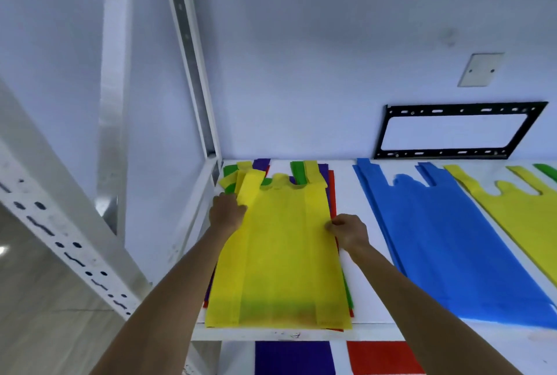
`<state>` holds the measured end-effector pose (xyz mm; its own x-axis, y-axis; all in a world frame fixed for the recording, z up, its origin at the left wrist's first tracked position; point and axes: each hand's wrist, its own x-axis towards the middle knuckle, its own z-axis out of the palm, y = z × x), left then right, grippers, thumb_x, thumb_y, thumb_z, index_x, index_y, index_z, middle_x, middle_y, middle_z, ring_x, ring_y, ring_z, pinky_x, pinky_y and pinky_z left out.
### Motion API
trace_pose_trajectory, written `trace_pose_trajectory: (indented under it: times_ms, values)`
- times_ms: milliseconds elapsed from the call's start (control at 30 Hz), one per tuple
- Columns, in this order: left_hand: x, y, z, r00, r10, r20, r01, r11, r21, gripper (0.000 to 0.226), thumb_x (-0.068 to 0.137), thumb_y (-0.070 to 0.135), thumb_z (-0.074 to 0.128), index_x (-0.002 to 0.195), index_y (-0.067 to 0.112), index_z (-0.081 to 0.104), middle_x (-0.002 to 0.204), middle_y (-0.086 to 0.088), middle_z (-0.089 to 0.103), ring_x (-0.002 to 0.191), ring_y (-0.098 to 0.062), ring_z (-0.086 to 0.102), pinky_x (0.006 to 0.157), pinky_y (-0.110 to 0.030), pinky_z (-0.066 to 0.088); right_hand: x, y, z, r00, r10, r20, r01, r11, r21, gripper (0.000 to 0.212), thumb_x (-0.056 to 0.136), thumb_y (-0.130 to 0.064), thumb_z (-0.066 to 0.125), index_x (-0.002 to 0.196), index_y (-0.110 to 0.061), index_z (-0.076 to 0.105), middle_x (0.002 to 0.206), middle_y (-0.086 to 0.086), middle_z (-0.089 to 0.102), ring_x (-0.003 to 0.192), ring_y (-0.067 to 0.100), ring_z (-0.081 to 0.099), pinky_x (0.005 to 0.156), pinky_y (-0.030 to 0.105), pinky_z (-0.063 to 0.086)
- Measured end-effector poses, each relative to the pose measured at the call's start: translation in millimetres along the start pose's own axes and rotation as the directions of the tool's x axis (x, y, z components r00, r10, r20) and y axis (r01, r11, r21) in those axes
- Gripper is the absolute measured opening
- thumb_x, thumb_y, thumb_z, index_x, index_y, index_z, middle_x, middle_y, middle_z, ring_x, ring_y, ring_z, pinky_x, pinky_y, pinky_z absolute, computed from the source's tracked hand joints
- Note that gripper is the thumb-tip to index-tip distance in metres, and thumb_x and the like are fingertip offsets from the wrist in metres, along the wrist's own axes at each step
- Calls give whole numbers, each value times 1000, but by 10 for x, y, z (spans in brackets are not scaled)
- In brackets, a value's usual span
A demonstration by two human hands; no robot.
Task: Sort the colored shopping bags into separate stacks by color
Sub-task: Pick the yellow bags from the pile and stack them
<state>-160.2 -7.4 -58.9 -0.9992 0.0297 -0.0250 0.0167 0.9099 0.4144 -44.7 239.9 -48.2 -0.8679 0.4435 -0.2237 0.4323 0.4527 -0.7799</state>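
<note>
- Yellow bag point(280, 257): flat non-woven fabric, vest-shaped with two strap handles and a scalloped cutout at the top. It lies on top of a mixed pile point(331, 194) at the left end of the white shelf point(349, 254).
- Its long axis runs front to back, handles toward the wall point(301, 73), bottom hem at the shelf's front edge.
- Pile underneath: green, purple and red edges poke out at the sides and top.
- Left hand point(226, 212): fingers curled over the bag's left edge near the left handle; how tight the hold is, I cannot tell.
- Right hand point(349, 231): thumb and fingers pinching the bag's right edge.
- Blue stack point(446, 242) lies right of the pile, same orientation; yellow stack point(518, 212) beyond it.
- Purple sheet point(294, 358) and red sheet point(382, 358) show below the shelf.
</note>
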Motion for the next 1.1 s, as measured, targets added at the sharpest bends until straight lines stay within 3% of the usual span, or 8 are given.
trace_pose_trajectory:
  times_ms: [200,300,433,700,833,933,1033,1100]
  values:
    - [78,26,131,992,98,75,-102,994,43,42,93,36,54,122,6,48,120,-16,59,112,-34,56,83,-39,45,34,-84,130,996,64,-54,-66,997,-33,30,89,-18,60,116,-5,62,116,13,65,95,25,59,84,34,50]
    - [-16,90,219,992,126,-5,-125,990,69,37,95,32,52,123,8,46,111,-14,63,103,-33,60,77,-38,46,32,-70,132,996,90,-26,-91,994,-62,46,84,-21,68,125,-7,53,120,12,60,103,26,58,86,36,49]
    - [-83,142,313,955,244,-169,-219,963,157,26,93,17,52,119,13,50,95,-8,68,93,-28,62,90,-37,41,43,-73,149,992,123,-5,-123,990,-71,58,80,-18,73,129,-9,42,121,14,57,108,30,58,85,37,50]
    - [-89,108,293,912,289,-290,-308,951,-21,36,88,8,58,123,14,53,111,-7,66,104,-28,58,84,-35,44,66,-68,183,993,61,-99,-70,993,-94,31,80,-6,65,111,-6,62,105,11,64,90,25,60,70,29,46]
    - [-51,218,224,968,-82,-236,-44,874,-484,49,81,0,64,126,8,47,135,-14,40,111,-32,54,81,-31,45,50,-82,240,990,8,-144,-21,995,-96,12,80,-4,57,89,-10,64,87,6,63,80,25,61,63,26,46]
    - [26,282,107,910,-409,69,347,660,-666,67,77,9,74,133,3,37,140,-22,29,116,-40,49,86,-41,48,40,-91,270,986,-14,-168,-2,996,-90,24,85,-10,57,107,-11,65,102,8,65,91,26,62,72,30,49]
    - [113,217,55,887,-379,264,445,550,-707,74,77,13,77,137,-3,36,140,-23,43,122,-39,50,94,-43,46,42,-72,274,986,-18,-168,2,995,-96,40,89,-16,58,128,-13,57,122,9,59,106,28,60,82,34,51]
    - [130,170,41,919,-284,274,394,619,-679,64,79,13,74,134,-3,45,134,-22,52,118,-37,54,96,-44,47,39,-64,267,983,-30,-180,8,993,-122,42,90,-15,56,132,-14,54,125,10,56,107,28,59,80,32,50]
